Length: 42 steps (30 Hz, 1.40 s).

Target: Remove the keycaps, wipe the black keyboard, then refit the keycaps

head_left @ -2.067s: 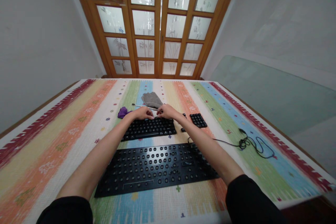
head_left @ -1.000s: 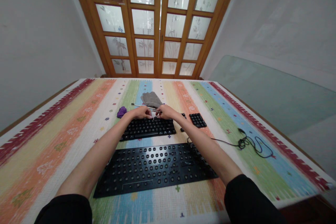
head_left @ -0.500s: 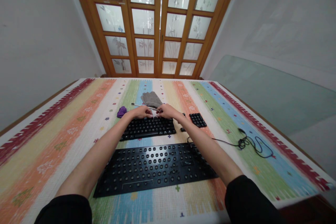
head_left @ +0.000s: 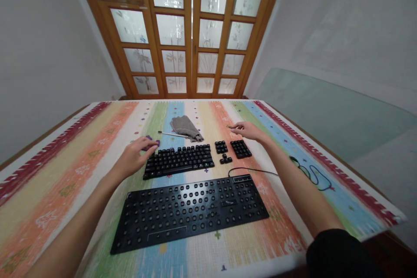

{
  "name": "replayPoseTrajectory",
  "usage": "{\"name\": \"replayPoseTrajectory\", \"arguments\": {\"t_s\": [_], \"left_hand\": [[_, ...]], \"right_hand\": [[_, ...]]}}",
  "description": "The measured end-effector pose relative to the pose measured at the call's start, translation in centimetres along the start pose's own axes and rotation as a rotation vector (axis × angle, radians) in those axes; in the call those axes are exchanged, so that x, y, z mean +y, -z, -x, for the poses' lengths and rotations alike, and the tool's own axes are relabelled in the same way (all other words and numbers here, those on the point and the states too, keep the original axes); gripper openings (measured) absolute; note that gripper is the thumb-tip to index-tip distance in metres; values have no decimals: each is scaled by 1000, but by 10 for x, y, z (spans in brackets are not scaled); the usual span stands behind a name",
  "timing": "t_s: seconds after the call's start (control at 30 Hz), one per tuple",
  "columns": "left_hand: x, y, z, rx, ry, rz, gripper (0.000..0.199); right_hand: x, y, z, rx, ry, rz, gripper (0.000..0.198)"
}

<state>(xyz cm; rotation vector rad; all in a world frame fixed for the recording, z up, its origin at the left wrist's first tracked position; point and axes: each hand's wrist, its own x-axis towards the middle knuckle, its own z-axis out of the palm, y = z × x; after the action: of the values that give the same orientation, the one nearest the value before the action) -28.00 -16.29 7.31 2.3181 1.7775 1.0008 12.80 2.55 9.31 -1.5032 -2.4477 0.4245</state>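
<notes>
Left hand (head_left: 136, 154) at the purple bundle (head_left: 157, 142), grip unclear; right hand (head_left: 247, 130) pinching a small thin item (head_left: 230, 127).
Keycaps (head_left: 179, 159) lie grouped beyond the bare keyboard (head_left: 190, 208); we judge removal done, refitting left.

The left hand (head_left: 138, 152) partly hides a purple item (head_left: 158, 142); the right hand (head_left: 246, 130) pinches something (head_left: 230, 127) (too small to identify); the worktop's (head_left: 107, 147) near left corner is cut off.
</notes>
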Motion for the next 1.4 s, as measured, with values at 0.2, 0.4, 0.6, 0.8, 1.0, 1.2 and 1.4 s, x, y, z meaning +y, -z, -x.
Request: {"name": "replayPoseTrajectory", "arguments": {"t_s": [0.2,0.4,0.6,0.8,1.0,1.2,1.4], "left_hand": [[9,27,77,105,233,-83,42],[7,8,148,80,594,-28,56],[30,-31,183,177,743,64,62],[48,-46,179,271,865,257,78],[45,-44,176,340,865,348,73],[64,-51,163,342,838,456,60],[78,-62,153,374,838,455,48]], "right_hand": [[57,3,45,109,-216,105,26],[83,-26,83,162,-371,218,28],[82,-54,102,206,-379,277,25],[77,-56,112,259,-324,258,25],[57,-59,141,330,-198,140,28],[21,-89,181,328,0,-215,33],[8,-108,205,461,-47,-407,39]]}}
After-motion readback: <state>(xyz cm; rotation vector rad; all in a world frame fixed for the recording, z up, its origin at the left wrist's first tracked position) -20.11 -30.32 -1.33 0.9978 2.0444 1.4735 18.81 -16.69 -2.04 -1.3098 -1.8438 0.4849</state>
